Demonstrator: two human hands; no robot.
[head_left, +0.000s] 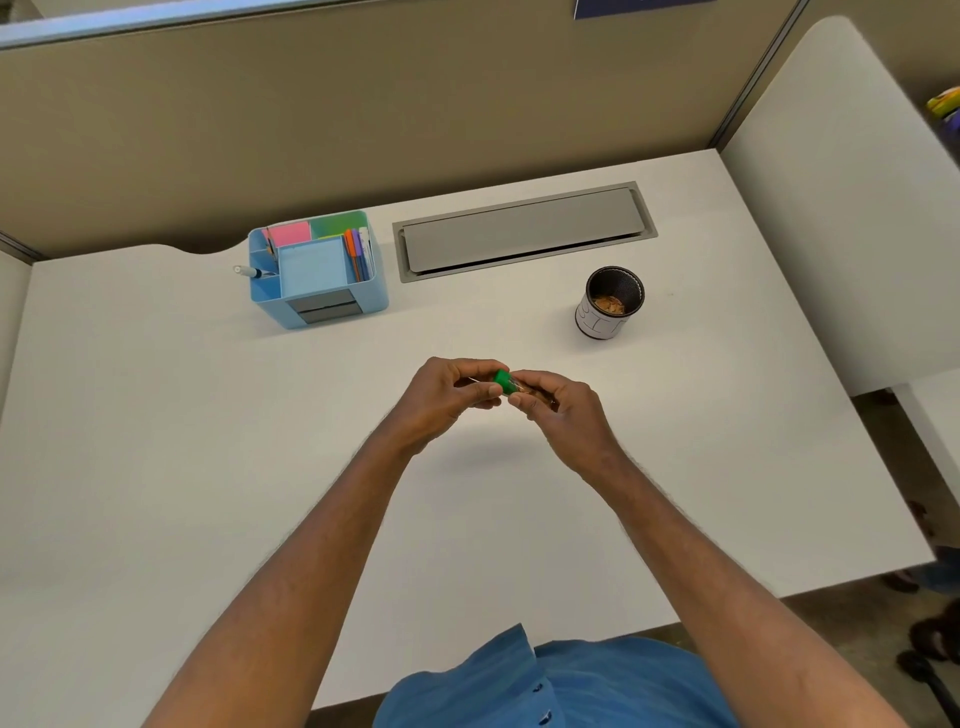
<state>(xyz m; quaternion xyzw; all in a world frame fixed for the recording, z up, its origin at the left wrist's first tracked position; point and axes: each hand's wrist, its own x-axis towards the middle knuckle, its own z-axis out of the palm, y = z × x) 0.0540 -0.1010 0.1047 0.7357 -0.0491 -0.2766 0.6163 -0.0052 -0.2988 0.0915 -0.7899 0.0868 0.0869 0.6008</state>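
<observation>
Both hands meet above the middle of the white desk (208, 467). Between them is a small green sharpener (502, 381) with a clear part beside it. My left hand (452, 397) pinches something thin at the sharpener's left side; most of it is hidden by the fingers. My right hand (558, 410) curls round the clear, brownish end on the right. A black mesh cup (610, 302) with a white label holds pencil shavings and stands upright to the right, beyond the hands.
A blue desk organizer (317, 270) with sticky notes, pens and a marker sits at the back left. A grey cable hatch (524, 231) lies in the desk at the back. Beige partition walls (363, 104) close the back; a white side panel (841, 208) stands at the right.
</observation>
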